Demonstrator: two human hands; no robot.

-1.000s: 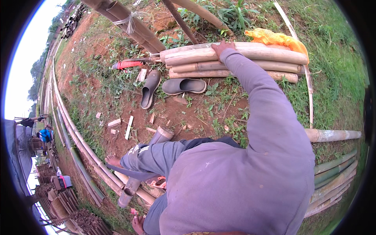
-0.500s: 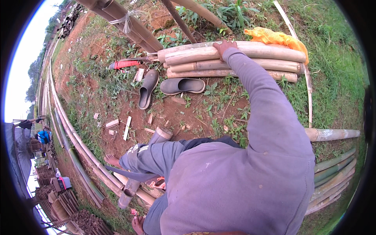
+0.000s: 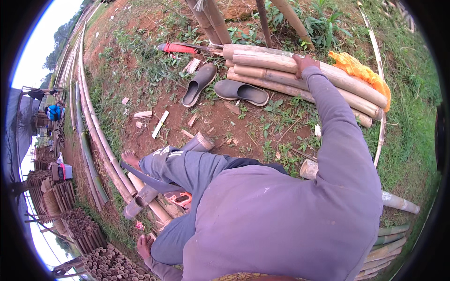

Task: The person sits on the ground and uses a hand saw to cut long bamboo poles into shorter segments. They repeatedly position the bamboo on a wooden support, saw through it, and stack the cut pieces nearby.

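My right arm reaches to the far right, where my right hand [image 3: 304, 65] grips the upper bamboo pole [image 3: 344, 79] of a small stack. Its fingers bend over the pole's near side. Several cut poles lie beneath it on the ground. At the lower left, my left hand [image 3: 144, 246] is curled beside my knee. A small red-and-white item [image 3: 139, 225] shows at its fingertips; its kind is unclear. Near my leg lies a saw [image 3: 149, 179] with a dark blade and an orange handle [image 3: 182, 199], partly hidden by my trousers.
Two dark slippers [image 3: 200, 84] lie before the stack. A red-sheathed blade [image 3: 178, 48] rests beyond them. Orange netting [image 3: 363, 72] drapes at the stack's right end. Long bamboo poles [image 3: 93, 126] run along the left. Wood offcuts [image 3: 160, 124] litter the soil. Bundled bamboo [image 3: 112, 264] stands lower left.
The view has turned, so the stack and slippers appear farther right and more tilted. My right hand stays on the pole. My left hand shows more fully.
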